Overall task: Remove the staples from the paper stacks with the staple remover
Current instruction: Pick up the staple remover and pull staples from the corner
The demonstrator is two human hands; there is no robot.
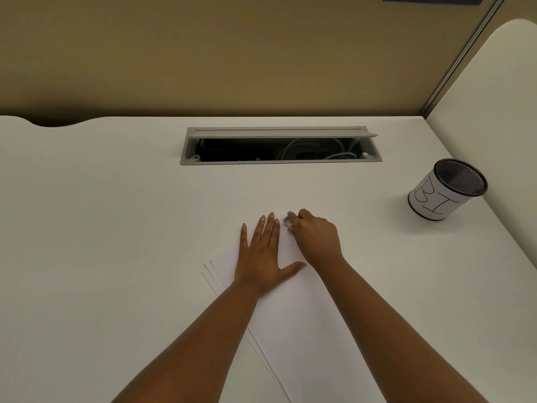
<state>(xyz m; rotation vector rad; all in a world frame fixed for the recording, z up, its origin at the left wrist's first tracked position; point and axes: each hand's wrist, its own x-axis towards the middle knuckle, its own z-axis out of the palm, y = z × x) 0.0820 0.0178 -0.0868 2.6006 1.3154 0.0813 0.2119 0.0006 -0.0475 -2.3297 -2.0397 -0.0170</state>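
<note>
A stack of white paper sheets (pixel 302 321) lies slanted on the white desk, its far corner pointing away from me. My left hand (pixel 263 254) rests flat on the sheets, fingers spread, near that far corner. My right hand (pixel 315 238) is closed around a small metal staple remover (pixel 287 221), whose jaws sit at the paper's far corner, just right of my left fingertips. The staple itself is too small to make out. Edges of lower sheets show fanned at the stack's left side.
A black mesh pen cup (pixel 447 189) wrapped in white paper with handwritten letters stands at the right. A grey cable hatch (pixel 280 146) is open at the desk's back, cables inside. A cream partition (pixel 494 91) rises on the right.
</note>
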